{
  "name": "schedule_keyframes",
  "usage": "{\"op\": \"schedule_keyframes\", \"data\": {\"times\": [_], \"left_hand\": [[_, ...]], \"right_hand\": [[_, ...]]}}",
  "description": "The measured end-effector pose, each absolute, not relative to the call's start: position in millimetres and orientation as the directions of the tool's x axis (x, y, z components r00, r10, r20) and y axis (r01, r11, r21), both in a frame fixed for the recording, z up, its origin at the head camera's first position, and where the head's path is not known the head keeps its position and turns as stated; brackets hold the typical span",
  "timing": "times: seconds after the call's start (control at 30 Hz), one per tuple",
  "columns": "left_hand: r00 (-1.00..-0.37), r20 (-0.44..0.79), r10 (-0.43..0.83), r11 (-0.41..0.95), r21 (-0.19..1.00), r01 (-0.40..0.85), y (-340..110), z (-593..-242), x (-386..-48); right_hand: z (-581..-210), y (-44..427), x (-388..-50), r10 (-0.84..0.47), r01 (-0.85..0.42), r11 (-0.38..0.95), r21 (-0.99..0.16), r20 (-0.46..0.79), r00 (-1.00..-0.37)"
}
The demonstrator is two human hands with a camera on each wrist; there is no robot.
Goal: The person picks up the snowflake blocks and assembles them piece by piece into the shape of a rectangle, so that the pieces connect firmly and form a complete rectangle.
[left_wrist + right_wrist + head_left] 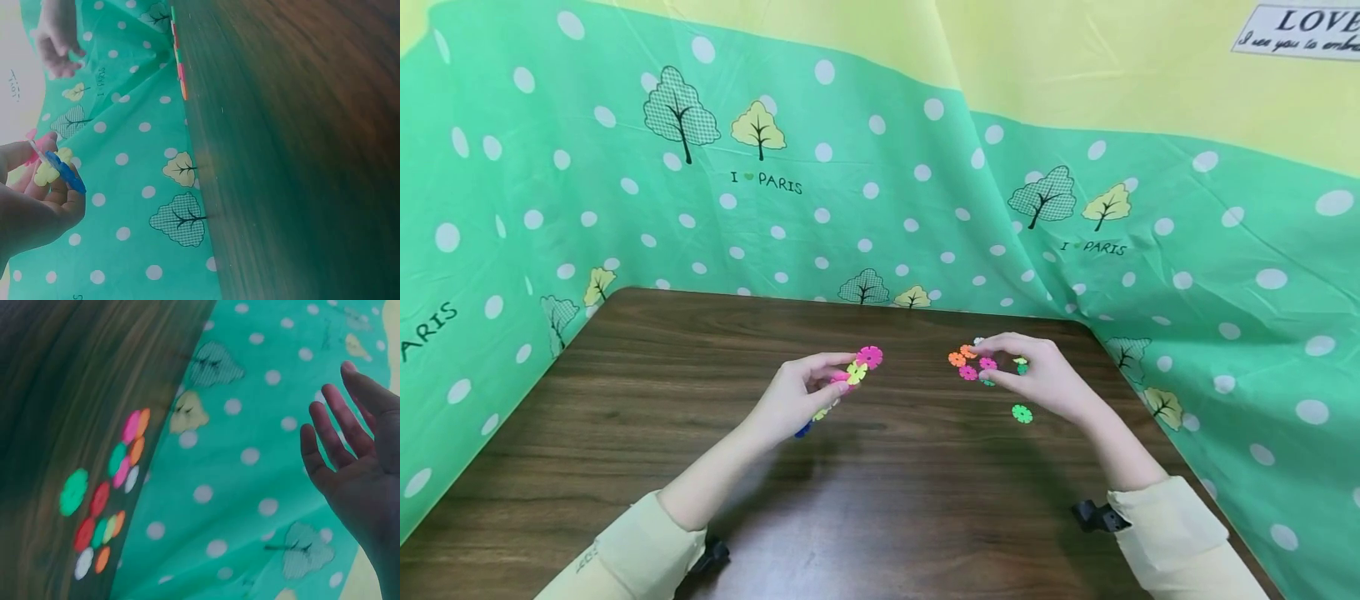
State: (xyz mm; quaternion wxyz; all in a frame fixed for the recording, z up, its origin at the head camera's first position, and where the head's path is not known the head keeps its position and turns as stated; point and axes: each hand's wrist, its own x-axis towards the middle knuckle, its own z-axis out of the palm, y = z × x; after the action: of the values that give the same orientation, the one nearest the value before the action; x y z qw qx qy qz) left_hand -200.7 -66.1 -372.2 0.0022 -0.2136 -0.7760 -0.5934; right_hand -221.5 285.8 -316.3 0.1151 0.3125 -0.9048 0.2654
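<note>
- Green and toothed, one lone disc point(1022, 413) is lying flat on the brown, wood-grained worktop point(887, 508).
- Beyond the lone green disc, thirteen other discs point(99, 499) are lying in a loose group: four orange, two pink, two red, two green, two white and one yellow-green.
- To the left of the lone green disc, one chain point(857, 372) of joined pieces is hanging above the worktop. At least five are showing: two pink, two yellow and one blue; fingers are hiding part of the row.
- The left hand point(792, 397) is holding that chain, well to the left of the lone green disc, its thumb and fingers pinching the pieces.
- The right hand point(1043, 377) is hovering near the lone green disc, its fingers spreading apart and bending slightly.
- Two pale sleeves point(1172, 533) and two black wrist straps point(1099, 517) are showing, one of each per arm, nearer the person than the lone green disc.
- Far beyond the lone green disc, one dotted cloth point(835, 185) is hanging behind the worktop.
</note>
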Motion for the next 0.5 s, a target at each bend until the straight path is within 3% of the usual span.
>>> {"op": "schedule_keyframes", "data": {"times": [0.2, 0.5], "left_hand": [[-0.917, 0.218, 0.335, 0.225, 0.926, 0.303, -65.8, -358.5, -191.5], [-0.912, 0.208, 0.354, 0.235, 0.924, 0.302, -66.8, -340.8, -179.7]], "right_hand": [[-330.4, 313.2, -222.0, -0.488, -0.552, 0.733, -0.397, 0.257, -0.834], [-360.6, 349.5, -227.7, -0.499, -0.534, 0.770, -0.350, 0.191, -0.845]]}}
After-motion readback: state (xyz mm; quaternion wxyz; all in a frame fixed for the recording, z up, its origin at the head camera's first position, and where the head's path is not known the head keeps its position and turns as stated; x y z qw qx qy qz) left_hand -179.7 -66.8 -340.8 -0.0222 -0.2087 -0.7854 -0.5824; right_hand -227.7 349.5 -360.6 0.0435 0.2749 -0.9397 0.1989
